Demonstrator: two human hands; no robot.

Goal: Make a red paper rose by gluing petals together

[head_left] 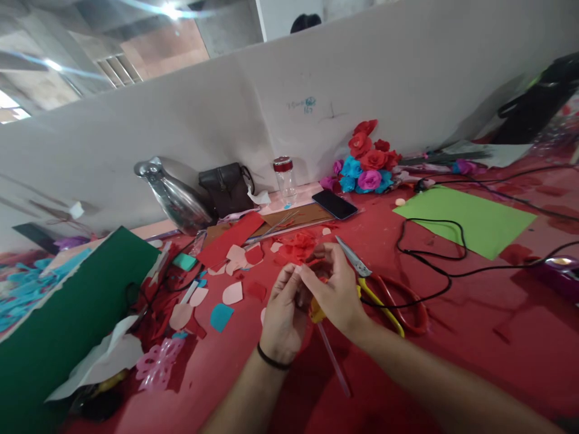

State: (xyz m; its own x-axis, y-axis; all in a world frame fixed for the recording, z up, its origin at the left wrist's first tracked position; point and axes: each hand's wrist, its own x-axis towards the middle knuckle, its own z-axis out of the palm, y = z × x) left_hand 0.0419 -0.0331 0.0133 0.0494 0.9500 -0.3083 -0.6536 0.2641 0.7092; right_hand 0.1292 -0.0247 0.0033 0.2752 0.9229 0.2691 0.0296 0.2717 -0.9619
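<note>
My left hand (284,310) and my right hand (337,289) meet over the red table (452,374), fingertips pinched together at the base of a red paper flower (298,244). Its frilled petals spread just beyond my fingers, which partly hide its lower end. Under my right hand lies a yellow tool (316,311), mostly covered, from which a clear stick (333,364) points towards me. Just right of that hand are scissors (355,258) with red and yellow handles. Pink, red and blue paper petals, among them a blue petal (221,316), lie scattered left of my left hand.
A green box (104,301) with blue paper strips stands left. Along the wall are a metal jug (176,196), a dark bag (227,188), a glass jar (286,181), a phone (335,204) and a paper-flower bunch (368,160). A black cable (425,252) crosses near a green sheet (474,220).
</note>
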